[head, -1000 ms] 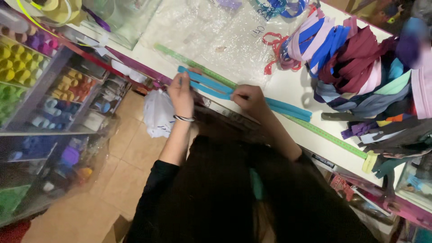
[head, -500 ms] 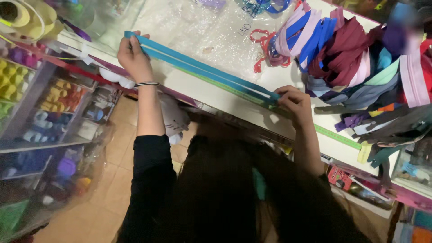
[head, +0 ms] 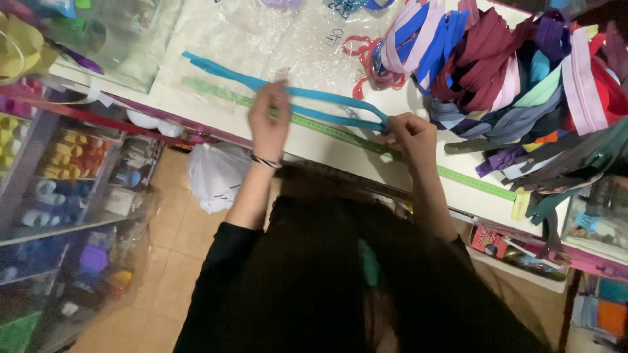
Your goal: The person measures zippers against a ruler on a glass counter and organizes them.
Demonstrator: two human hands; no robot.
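Blue zipper (head: 307, 98) — a long strip folded into two strands, lying across the middle of the white counter (head: 340, 147). The fold sits at the right hand (head: 409, 134), whose fingers are pressed together, pinching the doubled end. The two strands run leftward from there; the upper one passes the left hand (head: 269, 121) and ends near the counter's far left corner. The left hand's fingers close around the strands at mid-length, thumb and forefinger pinched on the zipper. A striped bracelet (head: 265, 161) circles the left wrist.

Green ruler (head: 366, 140) — flat along the near edge of the counter, running under both hands and just beside the zipper.

Zipper pile (head: 517, 78) — many colours, heaped at the counter's right end, well apart from the left hand, near the right one.

White bag (head: 216, 176) — hanging below the near edge, left of the left forearm.

Thread shelves (head: 59, 170) — at the far left, below counter level.
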